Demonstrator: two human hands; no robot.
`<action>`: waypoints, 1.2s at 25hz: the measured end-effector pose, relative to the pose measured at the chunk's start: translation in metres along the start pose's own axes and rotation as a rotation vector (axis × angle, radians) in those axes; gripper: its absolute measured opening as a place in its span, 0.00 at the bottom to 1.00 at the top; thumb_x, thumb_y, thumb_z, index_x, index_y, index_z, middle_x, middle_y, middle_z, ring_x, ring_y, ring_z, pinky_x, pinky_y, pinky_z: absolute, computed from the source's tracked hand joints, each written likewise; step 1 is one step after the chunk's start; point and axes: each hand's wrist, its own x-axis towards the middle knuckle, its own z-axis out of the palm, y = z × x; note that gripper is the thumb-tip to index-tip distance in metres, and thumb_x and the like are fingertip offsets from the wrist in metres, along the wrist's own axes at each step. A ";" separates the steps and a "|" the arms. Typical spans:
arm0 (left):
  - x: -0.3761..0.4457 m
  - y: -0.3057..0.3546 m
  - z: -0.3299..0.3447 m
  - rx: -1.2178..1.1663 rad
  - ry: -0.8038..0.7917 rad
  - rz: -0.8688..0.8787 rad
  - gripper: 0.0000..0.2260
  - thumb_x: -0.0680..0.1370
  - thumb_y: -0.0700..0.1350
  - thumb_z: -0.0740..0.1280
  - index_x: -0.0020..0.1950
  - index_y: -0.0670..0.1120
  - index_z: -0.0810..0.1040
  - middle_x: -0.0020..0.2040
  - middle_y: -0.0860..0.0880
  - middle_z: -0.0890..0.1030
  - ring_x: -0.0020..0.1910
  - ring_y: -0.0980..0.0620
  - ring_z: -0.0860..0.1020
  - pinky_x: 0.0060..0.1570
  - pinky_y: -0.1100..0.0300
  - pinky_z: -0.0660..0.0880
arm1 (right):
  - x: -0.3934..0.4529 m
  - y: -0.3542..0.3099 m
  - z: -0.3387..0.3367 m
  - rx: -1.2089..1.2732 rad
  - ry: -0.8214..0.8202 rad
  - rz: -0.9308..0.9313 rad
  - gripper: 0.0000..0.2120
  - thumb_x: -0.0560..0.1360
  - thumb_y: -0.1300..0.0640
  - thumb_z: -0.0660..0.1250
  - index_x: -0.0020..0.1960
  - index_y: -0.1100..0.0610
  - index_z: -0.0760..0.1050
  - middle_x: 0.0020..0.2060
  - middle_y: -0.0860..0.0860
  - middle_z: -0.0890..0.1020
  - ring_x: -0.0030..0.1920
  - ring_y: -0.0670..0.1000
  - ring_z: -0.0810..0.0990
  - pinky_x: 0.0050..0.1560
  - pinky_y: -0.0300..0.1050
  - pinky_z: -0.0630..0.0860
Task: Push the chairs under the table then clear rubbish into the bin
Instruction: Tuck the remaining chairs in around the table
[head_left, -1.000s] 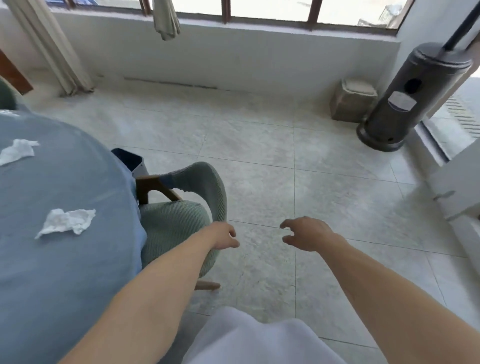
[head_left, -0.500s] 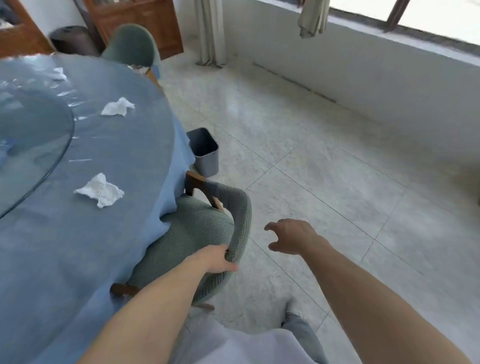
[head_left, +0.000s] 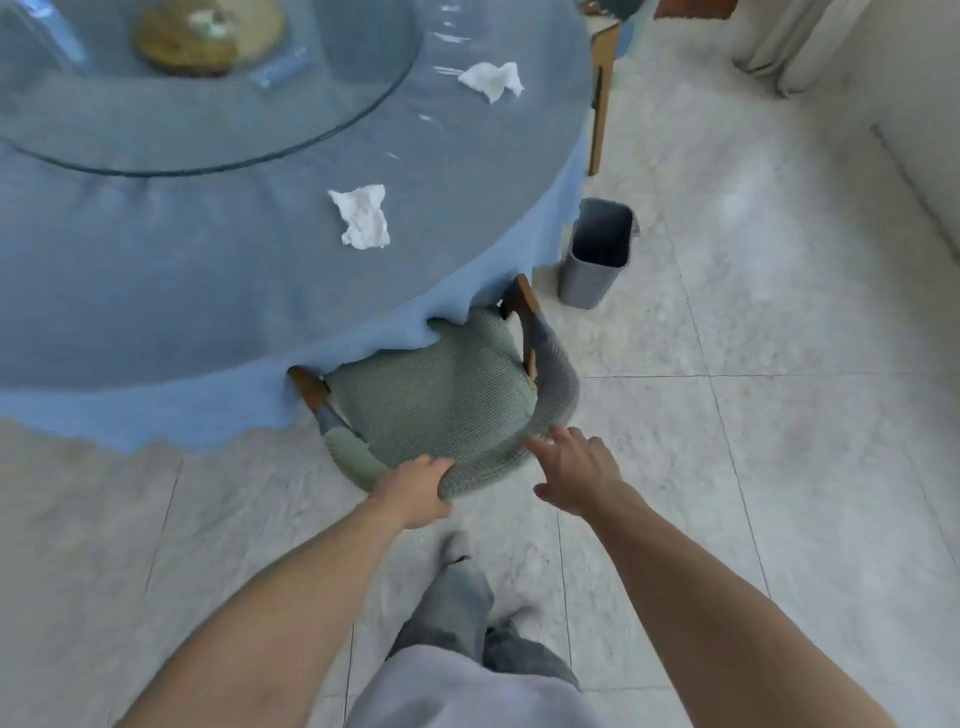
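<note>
From the head camera, the left hand (head_left: 415, 491) is gripping the curved back of the green chair (head_left: 447, 405), fingers curling over its top edge at about 6 o'clock of the seat. The right hand (head_left: 574, 475) is reaching in at the seat's 4 o'clock with fingers spread and relaxed, holding nothing, its fingertips (head_left: 535, 444) looking to be just brushing the backrest. The chair is sitting partly under the round table (head_left: 156, 291), the blue cloth draping over the front of its seat. Two crumpled tissues are lying on the cloth: the nearer tissue (head_left: 362, 215) at 11 o'clock from the chair, the farther tissue (head_left: 491, 79) at 12 o'clock. The grey bin (head_left: 597, 254) is standing upright on the floor at the chair's 1 o'clock, just beside the table's edge.
</note>
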 end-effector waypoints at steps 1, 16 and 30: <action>-0.001 -0.002 0.003 -0.003 0.038 -0.014 0.31 0.76 0.54 0.66 0.77 0.53 0.61 0.68 0.47 0.72 0.65 0.45 0.72 0.61 0.49 0.73 | 0.014 -0.005 -0.003 -0.036 0.012 -0.040 0.33 0.75 0.51 0.68 0.76 0.45 0.58 0.69 0.55 0.68 0.67 0.58 0.69 0.62 0.55 0.70; 0.036 -0.012 -0.020 0.137 -0.075 -0.078 0.26 0.75 0.45 0.64 0.72 0.59 0.67 0.62 0.50 0.76 0.58 0.45 0.77 0.54 0.45 0.73 | 0.116 -0.014 -0.011 -0.363 -0.317 -0.331 0.25 0.71 0.61 0.70 0.65 0.49 0.66 0.53 0.50 0.75 0.56 0.57 0.76 0.48 0.57 0.76; 0.113 -0.084 -0.122 -0.087 0.356 -0.370 0.22 0.78 0.38 0.61 0.68 0.58 0.74 0.63 0.50 0.78 0.63 0.46 0.73 0.59 0.48 0.71 | 0.277 -0.041 -0.095 -0.318 -0.122 -0.407 0.17 0.79 0.59 0.59 0.64 0.43 0.70 0.48 0.47 0.81 0.48 0.56 0.81 0.49 0.53 0.77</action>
